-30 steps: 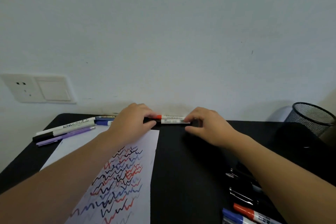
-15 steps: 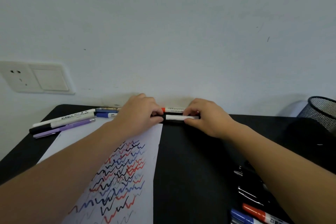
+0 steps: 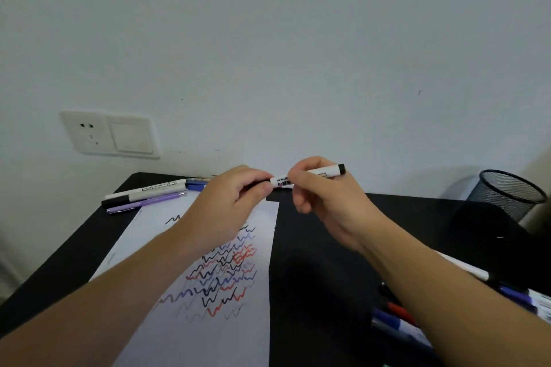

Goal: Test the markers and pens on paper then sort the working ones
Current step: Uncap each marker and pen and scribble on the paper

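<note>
I had the white marker (image 3: 310, 177) pinched in the curled fingers of my right hand (image 3: 325, 199), lifted off the table (image 3: 328, 247) and level, its black end pointing away to the right; my left hand (image 3: 229, 202) gripped the other end, where I judged the cap to be, though my fingers hid it. If I pulled too sharply the cap could have popped free and the tip swung across my left fingers, or the cap dropped and rolled under my wrists onto the dark top, hard to spot. Below my hands lay the paper (image 3: 208, 322), already crowded with squiggles, so a fresh stroke might have been lost among old ones. Well off to the right of my grip stood the mesh pen cup (image 3: 507, 198); I could not see whether it held anything. Left of my grip lay a few sorted pens (image 3: 143, 197).
</note>
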